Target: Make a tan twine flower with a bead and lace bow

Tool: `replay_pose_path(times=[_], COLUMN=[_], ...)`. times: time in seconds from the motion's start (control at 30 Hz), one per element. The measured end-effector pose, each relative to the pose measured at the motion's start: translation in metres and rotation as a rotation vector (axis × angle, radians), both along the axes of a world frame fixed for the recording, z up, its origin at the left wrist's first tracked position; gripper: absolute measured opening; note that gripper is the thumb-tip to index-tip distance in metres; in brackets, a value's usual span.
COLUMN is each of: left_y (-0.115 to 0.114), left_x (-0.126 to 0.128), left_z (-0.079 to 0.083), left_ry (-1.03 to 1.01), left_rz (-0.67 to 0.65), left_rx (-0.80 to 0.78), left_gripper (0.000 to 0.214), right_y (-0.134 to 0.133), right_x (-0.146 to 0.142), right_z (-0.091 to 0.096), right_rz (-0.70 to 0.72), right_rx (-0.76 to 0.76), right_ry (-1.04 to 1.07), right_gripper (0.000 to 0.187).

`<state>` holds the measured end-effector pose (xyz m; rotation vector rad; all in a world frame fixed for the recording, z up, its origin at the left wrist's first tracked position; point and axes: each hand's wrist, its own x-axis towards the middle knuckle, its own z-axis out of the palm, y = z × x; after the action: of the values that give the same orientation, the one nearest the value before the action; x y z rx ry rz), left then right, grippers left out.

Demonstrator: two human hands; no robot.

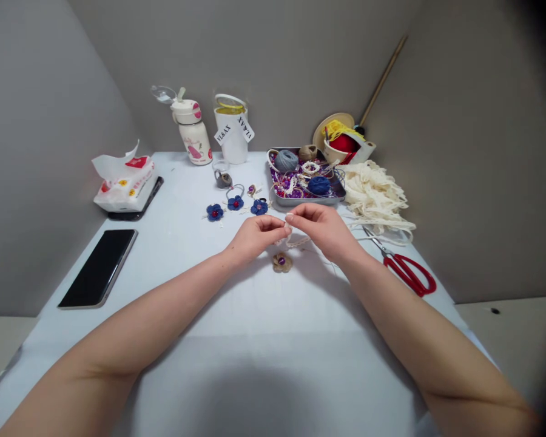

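Over the counter (264, 376), with right hand (323, 227) and left hand (255, 235) closed at the fingertips, pinching a cream lace strip (295, 244), seemingly unfinished. Beyond, grouped: three blue flowers (215, 212), apparently complete. Nearer, below the hands: a beige flower (283, 268), apparently made up, with purple bead (282, 260) centred.

1. The left hand (260, 233) is bare, with slim fingers and a narrow wrist.
2. The right hand (327, 229) is likewise bare, its back smooth.
3. The left forearm (177, 300), uncovered, bears a tiny spot (232, 248) near the wrist.
4. The right forearm (391, 303), also uncovered, widens toward a creased elbow (473, 397).
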<state>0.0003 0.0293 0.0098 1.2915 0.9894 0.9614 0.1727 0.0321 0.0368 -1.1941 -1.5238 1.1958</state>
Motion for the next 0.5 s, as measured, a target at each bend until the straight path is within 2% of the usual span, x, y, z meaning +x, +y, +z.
replay_pose_path(times=[0.2,0.33,0.5], left_y=[-0.0010,0.0000,0.0031], left_x=[0.0006,-0.0015,-0.0047], left_z=[0.0017,0.0055,0.0082], left_ry=[0.011,0.004,-0.055], left_rz=[0.025,0.070,0.107], left_rx=[0.035,0.077,0.146], left_gripper=[0.020,0.022,0.026], right_y=[0.0001,0.0028,0.0051], right_x=[0.0002,0.0006,0.0026], right_z=[-0.0005,0.0005,-0.0015], right_rz=[0.035,0.049,0.282], right_rx=[-0.005,0.065,0.110], right_ry=[0.025,-0.034,-0.177], right_gripper=[0.021,0.026,0.029])
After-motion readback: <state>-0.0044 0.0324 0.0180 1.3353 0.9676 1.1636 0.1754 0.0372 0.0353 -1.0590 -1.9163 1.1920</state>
